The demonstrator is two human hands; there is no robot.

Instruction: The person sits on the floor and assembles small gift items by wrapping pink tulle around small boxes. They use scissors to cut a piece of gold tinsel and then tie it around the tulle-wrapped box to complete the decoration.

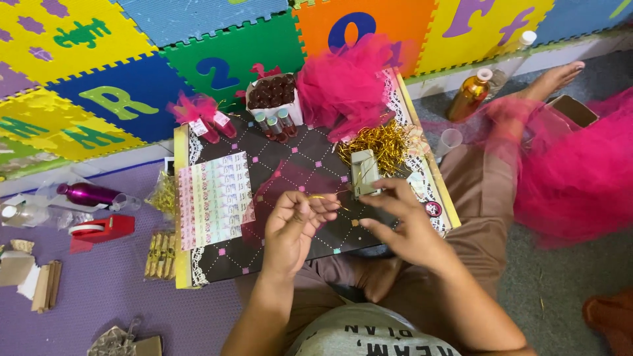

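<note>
Foam mats surround our black board (pixel 290 165); above it, our left hand (pixel 297 224) pinches gold thread (pixel 328 198) taut, right hand (pixel 405 224) half-open beside.

Vials (pixel 273 123) stand behind the hands on the board (pixel 303 165).

Pink-and-white sticker sheet (pixel 216 198) lies flat on the dark tray's left; white box (pixel 274 99) (holding dark vials) stands at its far edge.
</note>
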